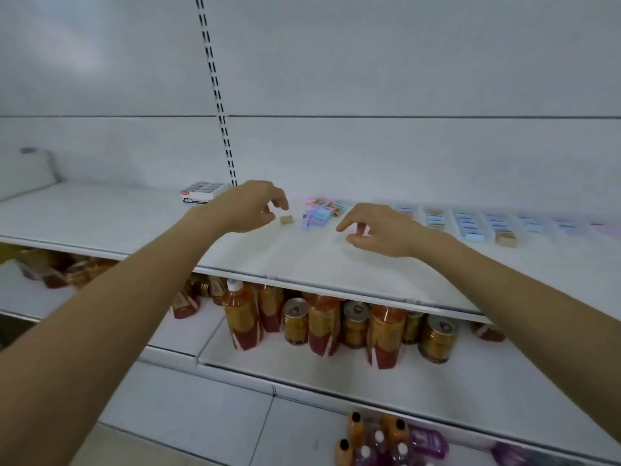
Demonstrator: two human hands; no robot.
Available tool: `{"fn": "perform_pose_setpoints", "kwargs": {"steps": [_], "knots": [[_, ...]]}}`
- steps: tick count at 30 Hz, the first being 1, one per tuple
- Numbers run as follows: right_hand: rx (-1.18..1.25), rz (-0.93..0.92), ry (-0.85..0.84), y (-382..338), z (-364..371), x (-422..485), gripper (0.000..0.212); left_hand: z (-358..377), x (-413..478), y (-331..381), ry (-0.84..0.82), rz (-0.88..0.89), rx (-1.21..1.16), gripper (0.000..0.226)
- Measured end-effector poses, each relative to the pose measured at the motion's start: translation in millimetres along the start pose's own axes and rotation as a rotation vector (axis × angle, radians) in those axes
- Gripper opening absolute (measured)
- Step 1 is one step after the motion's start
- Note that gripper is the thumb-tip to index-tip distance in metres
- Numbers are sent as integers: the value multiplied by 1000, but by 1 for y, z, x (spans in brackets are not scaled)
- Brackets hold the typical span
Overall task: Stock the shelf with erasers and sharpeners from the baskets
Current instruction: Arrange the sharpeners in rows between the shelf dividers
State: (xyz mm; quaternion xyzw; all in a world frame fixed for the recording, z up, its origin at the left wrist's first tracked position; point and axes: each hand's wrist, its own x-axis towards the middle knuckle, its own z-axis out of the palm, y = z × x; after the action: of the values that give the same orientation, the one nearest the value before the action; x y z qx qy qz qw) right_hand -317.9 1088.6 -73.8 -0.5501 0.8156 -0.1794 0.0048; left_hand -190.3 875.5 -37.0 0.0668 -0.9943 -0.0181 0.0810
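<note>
On the white shelf [111,216] a single small tan eraser [286,219] lies just right of my left hand [250,206], whose fingers are spread above it and hold nothing. A loose pile of pink, blue and tan erasers [319,213] sits between both hands. My right hand [379,228] hovers open over the shelf, right of that pile. Several neat rows of pastel erasers [470,227] run along the shelf to the right. A white box of dark items [203,191] stands behind my left wrist.
The shelf below holds orange drink bottles [242,314] and gold-lidded cans [295,321]. More bottles [373,438] stand on the lowest shelf. A slotted upright [216,95] runs down the back panel. A pale object [27,169] sits at the far left.
</note>
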Motion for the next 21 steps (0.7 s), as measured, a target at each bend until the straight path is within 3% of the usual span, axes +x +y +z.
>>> {"fn": "perform_pose_setpoints", "kwargs": {"steps": [13,21], "knots": [[-56,-1,-46,1,23,100,32,45,49,-57,-41,-61,-125,30],[-41,35,-98,33,20,166,32,78,92,-71,-91,21,-172,31]]}}
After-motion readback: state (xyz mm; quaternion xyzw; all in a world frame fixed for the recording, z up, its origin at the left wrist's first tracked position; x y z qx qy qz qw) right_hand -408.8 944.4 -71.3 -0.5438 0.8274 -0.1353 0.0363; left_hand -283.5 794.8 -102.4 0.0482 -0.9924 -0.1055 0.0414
